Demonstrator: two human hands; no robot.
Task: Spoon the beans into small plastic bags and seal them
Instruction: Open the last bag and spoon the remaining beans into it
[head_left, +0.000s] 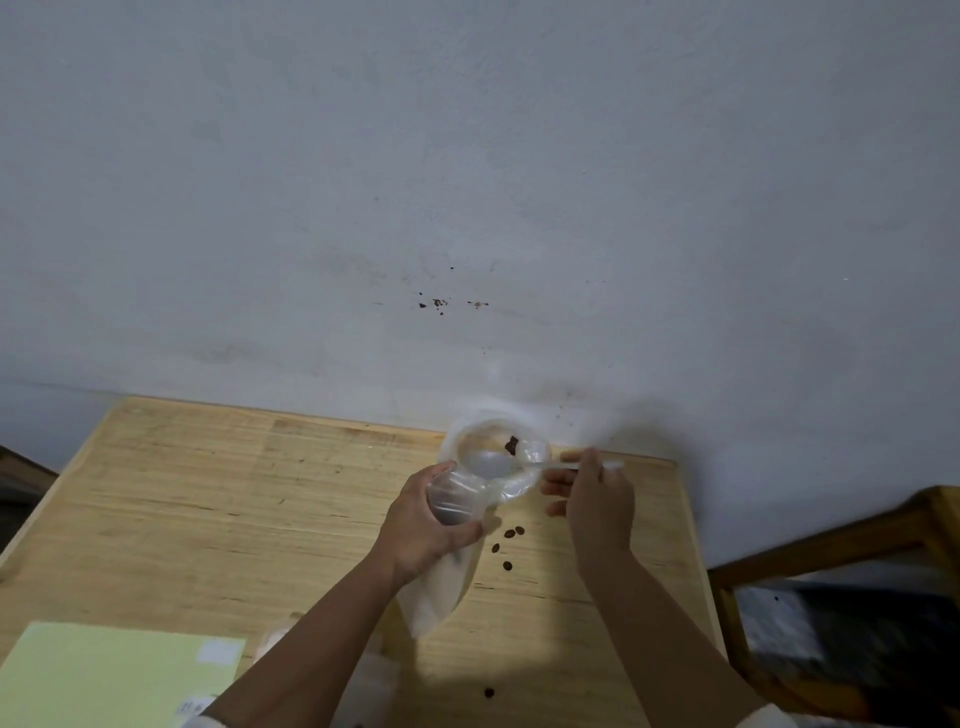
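Head view — single frame, hands over a wooden surface (208, 493) set against a pale wall.

Left hand (426, 525): fingers wrapped closed around the neck of a clear plastic bag (457, 499), holding its mouth open and turned up toward the wall side. The bag's long axis runs from that mouth down and toward the person, its empty tail hanging limp below the fist.

Right hand (592, 499): fingers pinched closed on the handle of a white plastic spoon (519, 465). The spoon lies roughly level, handle at the right, bowl pointing left and sitting in the bag's mouth. The bowl looks empty, though blur makes this uncertain.

Beans: a small dark clump (511, 444) at the far rim of the bag's opening; loose beans (514, 532) scattered on the surface just below the two hands; one more nearer the person.

Judgement — the spoon's bowl already meets the mouth, so what follows depends on keeping handle axis and opening aligned; the right hand does the travelling.

Also present: a pale green sheet (104, 675), lower left.
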